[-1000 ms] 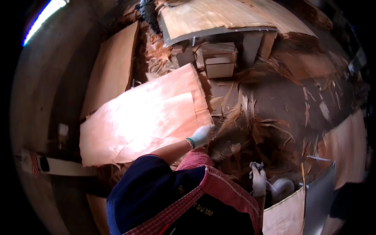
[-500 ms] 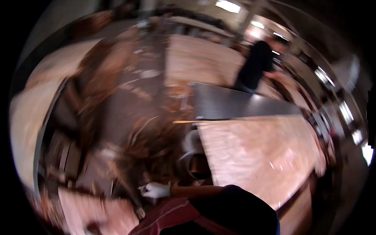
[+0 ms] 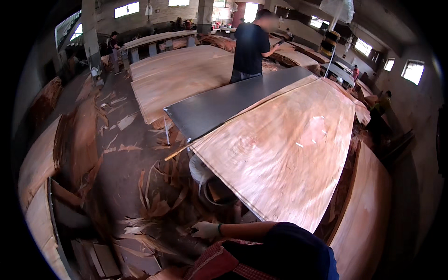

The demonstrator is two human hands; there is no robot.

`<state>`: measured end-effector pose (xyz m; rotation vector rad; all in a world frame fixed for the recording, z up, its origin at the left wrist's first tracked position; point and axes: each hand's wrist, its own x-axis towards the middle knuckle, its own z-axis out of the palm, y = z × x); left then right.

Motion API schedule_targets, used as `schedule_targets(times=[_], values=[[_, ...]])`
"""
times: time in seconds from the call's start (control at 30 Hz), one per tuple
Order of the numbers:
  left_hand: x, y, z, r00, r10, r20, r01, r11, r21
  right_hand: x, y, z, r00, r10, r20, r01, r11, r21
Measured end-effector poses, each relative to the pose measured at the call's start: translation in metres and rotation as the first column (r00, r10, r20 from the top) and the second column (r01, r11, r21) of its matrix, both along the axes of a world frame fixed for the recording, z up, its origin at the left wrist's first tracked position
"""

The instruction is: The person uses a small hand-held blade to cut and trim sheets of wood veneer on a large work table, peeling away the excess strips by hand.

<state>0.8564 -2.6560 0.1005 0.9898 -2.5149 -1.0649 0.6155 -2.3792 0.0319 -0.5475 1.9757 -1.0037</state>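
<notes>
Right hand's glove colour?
The glove is white, shown best in the head view.

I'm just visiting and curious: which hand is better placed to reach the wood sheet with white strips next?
Probably the right hand: it is in view near the wood sheet; the left hand cannot be made out.

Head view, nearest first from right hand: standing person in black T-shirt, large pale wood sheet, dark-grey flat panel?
1. Large pale wood sheet: ahead, rightward.
2. Dark-grey flat panel: past the sheet's left edge.
3. Standing person: behind the panel.
</notes>
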Motion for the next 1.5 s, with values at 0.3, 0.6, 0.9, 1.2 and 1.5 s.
schedule_targets(times=[0.3, 0.6, 0.9, 1.2, 1.5], values=[[0.023, -0.015, 0.152, 0.993, -0.069, -0.093, 0.071, 0.997, 0.026, 0.01, -0.096, 0.109, 0.865, 0.089, -0.494, -0.315, 0.863, -0.395], [-0.072, 0.042, 0.133, 0.816, -0.564, -0.13, 0.496, 0.798, -0.342, 0.015, -0.105, 0.16, 0.305, -0.005, -0.952, -0.481, 0.862, -0.158], [-0.101, 0.05, 0.149, 0.76, -0.635, -0.138, 0.635, 0.771, -0.047, -0.058, -0.037, 0.19, 0.189, 0.132, -0.973, -0.294, 0.953, 0.073], [-0.126, 0.026, 0.081, 0.679, -0.732, -0.049, 0.732, 0.671, 0.113, -0.091, 0.047, 0.207, 0.158, 0.064, -0.985, -0.005, 0.998, 0.064], [-0.217, 0.017, 0.041, 0.676, -0.704, -0.219, 0.494, 0.653, -0.574, -0.12, 0.102, 0.179, 0.208, -0.067, -0.976, 0.155, 0.987, -0.035]])
